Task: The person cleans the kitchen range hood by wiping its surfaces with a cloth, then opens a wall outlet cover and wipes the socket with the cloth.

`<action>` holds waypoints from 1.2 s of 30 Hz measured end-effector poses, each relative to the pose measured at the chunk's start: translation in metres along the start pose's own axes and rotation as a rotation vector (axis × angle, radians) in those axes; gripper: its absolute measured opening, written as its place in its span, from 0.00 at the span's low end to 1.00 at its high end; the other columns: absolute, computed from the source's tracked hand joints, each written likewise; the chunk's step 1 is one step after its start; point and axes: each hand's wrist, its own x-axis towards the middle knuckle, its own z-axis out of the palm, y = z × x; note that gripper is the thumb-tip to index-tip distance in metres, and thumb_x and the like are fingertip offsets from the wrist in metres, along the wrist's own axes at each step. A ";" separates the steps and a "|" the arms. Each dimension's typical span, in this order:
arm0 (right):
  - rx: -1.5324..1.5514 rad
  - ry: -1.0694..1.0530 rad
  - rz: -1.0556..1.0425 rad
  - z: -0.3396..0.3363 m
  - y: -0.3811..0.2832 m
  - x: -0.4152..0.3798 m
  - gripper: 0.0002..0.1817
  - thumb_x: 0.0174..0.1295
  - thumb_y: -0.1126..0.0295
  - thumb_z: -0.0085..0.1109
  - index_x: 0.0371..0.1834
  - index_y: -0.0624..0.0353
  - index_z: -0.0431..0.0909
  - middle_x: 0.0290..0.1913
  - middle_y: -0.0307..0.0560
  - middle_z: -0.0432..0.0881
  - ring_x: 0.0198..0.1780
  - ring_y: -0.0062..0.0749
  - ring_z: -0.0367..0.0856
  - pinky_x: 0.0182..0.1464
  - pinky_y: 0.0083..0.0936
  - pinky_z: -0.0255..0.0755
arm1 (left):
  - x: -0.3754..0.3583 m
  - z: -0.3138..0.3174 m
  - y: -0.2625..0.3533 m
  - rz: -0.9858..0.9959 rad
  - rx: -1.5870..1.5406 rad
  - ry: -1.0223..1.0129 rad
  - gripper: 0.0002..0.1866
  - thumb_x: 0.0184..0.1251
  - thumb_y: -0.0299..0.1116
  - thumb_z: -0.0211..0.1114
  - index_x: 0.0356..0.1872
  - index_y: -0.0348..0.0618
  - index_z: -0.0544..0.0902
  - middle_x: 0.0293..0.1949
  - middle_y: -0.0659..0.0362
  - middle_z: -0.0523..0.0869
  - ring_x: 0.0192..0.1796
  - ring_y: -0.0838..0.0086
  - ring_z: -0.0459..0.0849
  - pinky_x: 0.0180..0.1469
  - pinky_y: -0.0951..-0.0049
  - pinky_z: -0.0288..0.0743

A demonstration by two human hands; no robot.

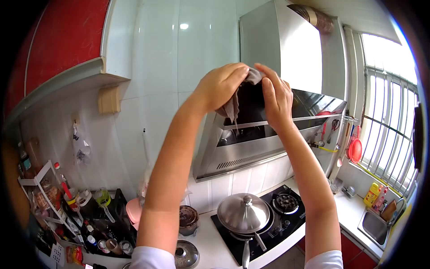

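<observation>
Holding cloth (231,107), hands (220,86) raised, hood (244,157) behind

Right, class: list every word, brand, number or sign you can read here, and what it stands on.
No text can be read.
Yellow bottle: any lettering too small.
Hanging white bag: dark marks, blurred.
Red-and-yellow packet: too small.
Black stove: panel marks too small.

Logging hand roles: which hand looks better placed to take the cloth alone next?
Probably the left hand: the grey cloth hangs mostly beneath it, while the right hand is at its bunched top.
</observation>
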 end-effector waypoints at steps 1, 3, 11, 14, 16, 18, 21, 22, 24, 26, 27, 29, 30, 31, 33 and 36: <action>0.000 -0.001 0.002 -0.003 -0.002 0.001 0.19 0.70 0.57 0.47 0.58 0.53 0.76 0.47 0.46 0.82 0.46 0.42 0.80 0.54 0.35 0.67 | 0.004 -0.001 0.007 -0.001 -0.001 -0.002 0.21 0.75 0.45 0.45 0.52 0.41 0.80 0.46 0.55 0.84 0.48 0.62 0.80 0.55 0.66 0.71; 0.175 -0.033 0.166 -0.009 -0.015 0.008 0.29 0.65 0.51 0.56 0.66 0.53 0.69 0.57 0.52 0.77 0.51 0.47 0.80 0.56 0.38 0.71 | 0.013 0.002 0.024 -0.193 0.032 -0.089 0.22 0.75 0.42 0.47 0.59 0.38 0.77 0.52 0.54 0.82 0.55 0.70 0.77 0.58 0.71 0.69; 0.087 -0.212 -0.174 -0.009 -0.017 0.023 0.38 0.53 0.60 0.71 0.69 0.46 0.67 0.60 0.46 0.75 0.56 0.48 0.77 0.55 0.38 0.75 | -0.006 0.011 0.026 -0.110 -0.234 0.009 0.25 0.70 0.38 0.48 0.63 0.33 0.67 0.55 0.48 0.78 0.59 0.65 0.77 0.62 0.69 0.69; 0.092 -0.227 -0.208 -0.008 -0.021 0.023 0.35 0.55 0.68 0.67 0.69 0.45 0.68 0.56 0.43 0.78 0.54 0.46 0.77 0.54 0.37 0.75 | -0.020 0.019 0.036 -0.145 -0.124 0.089 0.25 0.70 0.34 0.50 0.63 0.31 0.65 0.56 0.46 0.76 0.60 0.64 0.76 0.63 0.67 0.69; 0.113 -0.181 -0.288 -0.006 -0.023 0.022 0.35 0.53 0.77 0.61 0.68 0.46 0.69 0.49 0.43 0.80 0.49 0.44 0.79 0.51 0.35 0.75 | -0.030 0.032 0.038 -0.015 0.161 0.276 0.26 0.63 0.32 0.59 0.59 0.27 0.65 0.49 0.39 0.78 0.57 0.47 0.75 0.61 0.57 0.69; 0.157 -0.238 -0.229 -0.014 -0.020 0.018 0.33 0.52 0.79 0.60 0.66 0.47 0.72 0.46 0.44 0.80 0.46 0.44 0.79 0.49 0.35 0.75 | -0.058 0.047 0.049 0.060 0.505 0.420 0.26 0.62 0.30 0.60 0.59 0.31 0.67 0.54 0.41 0.76 0.57 0.50 0.76 0.61 0.57 0.70; 0.115 -0.255 -0.047 -0.030 -0.011 0.020 0.25 0.50 0.80 0.55 0.53 0.49 0.81 0.38 0.48 0.80 0.40 0.45 0.80 0.45 0.33 0.75 | -0.093 0.063 0.069 0.267 0.668 0.615 0.22 0.56 0.27 0.64 0.54 0.37 0.76 0.60 0.45 0.71 0.55 0.53 0.78 0.57 0.57 0.73; 0.022 -0.238 0.055 -0.032 0.004 0.019 0.21 0.52 0.76 0.53 0.51 0.49 0.82 0.40 0.48 0.81 0.42 0.46 0.81 0.45 0.34 0.75 | -0.103 0.079 0.068 0.279 0.167 0.580 0.14 0.55 0.24 0.63 0.45 0.38 0.82 0.56 0.46 0.75 0.54 0.56 0.78 0.54 0.61 0.73; -0.020 -0.282 0.554 -0.039 0.042 0.024 0.18 0.54 0.68 0.50 0.45 0.54 0.84 0.39 0.54 0.85 0.41 0.47 0.84 0.46 0.34 0.76 | -0.123 0.091 0.077 0.447 -0.463 0.138 0.08 0.60 0.21 0.60 0.39 0.39 0.84 0.40 0.52 0.84 0.46 0.66 0.81 0.50 0.68 0.73; -0.033 -0.312 0.580 -0.044 0.084 0.026 0.19 0.55 0.67 0.47 0.45 0.60 0.83 0.37 0.58 0.86 0.37 0.49 0.84 0.44 0.33 0.76 | -0.143 0.120 0.094 0.246 -1.403 -0.402 0.08 0.68 0.23 0.57 0.40 0.38 0.84 0.41 0.52 0.84 0.43 0.66 0.81 0.46 0.70 0.72; 0.068 -0.396 0.579 -0.045 0.077 0.030 0.18 0.57 0.61 0.51 0.42 0.61 0.84 0.34 0.58 0.85 0.37 0.49 0.83 0.45 0.33 0.75 | -0.145 0.127 0.104 0.329 -1.469 -0.462 0.09 0.68 0.23 0.55 0.39 0.37 0.84 0.40 0.53 0.84 0.43 0.67 0.81 0.45 0.70 0.72; -0.048 -0.505 0.321 -0.038 0.042 0.035 0.19 0.61 0.59 0.49 0.37 0.65 0.83 0.31 0.51 0.83 0.34 0.34 0.81 0.40 0.26 0.74 | -0.144 0.134 0.130 0.428 -1.540 -0.581 0.11 0.63 0.18 0.53 0.38 0.40 0.84 0.35 0.60 0.82 0.41 0.74 0.79 0.42 0.74 0.70; -0.101 -0.543 0.274 -0.034 0.014 0.039 0.21 0.63 0.56 0.49 0.36 0.66 0.82 0.30 0.49 0.83 0.33 0.30 0.80 0.39 0.25 0.73 | -0.146 0.138 0.140 0.379 -1.604 -0.610 0.09 0.64 0.20 0.53 0.33 0.41 0.83 0.33 0.61 0.81 0.38 0.71 0.80 0.39 0.74 0.70; -0.148 -0.557 0.395 -0.030 -0.020 0.046 0.24 0.64 0.52 0.51 0.38 0.66 0.82 0.30 0.50 0.83 0.35 0.32 0.80 0.41 0.27 0.73 | -0.139 0.145 0.147 0.374 -1.602 -0.604 0.09 0.64 0.20 0.53 0.33 0.41 0.83 0.33 0.61 0.81 0.38 0.71 0.80 0.39 0.74 0.70; -0.104 -0.532 0.423 -0.017 -0.026 0.044 0.28 0.63 0.47 0.52 0.40 0.67 0.81 0.30 0.53 0.82 0.36 0.35 0.78 0.44 0.31 0.71 | -0.123 0.162 0.160 0.929 -1.723 -0.708 0.19 0.70 0.27 0.55 0.59 0.27 0.68 0.52 0.47 0.79 0.50 0.61 0.81 0.52 0.68 0.75; 0.018 -0.389 0.398 -0.010 0.000 0.042 0.25 0.58 0.49 0.52 0.34 0.65 0.80 0.30 0.61 0.81 0.34 0.48 0.80 0.43 0.37 0.72 | -0.127 0.166 0.181 0.743 -2.048 -0.767 0.16 0.64 0.17 0.46 0.53 0.26 0.71 0.49 0.46 0.79 0.47 0.67 0.82 0.46 0.71 0.76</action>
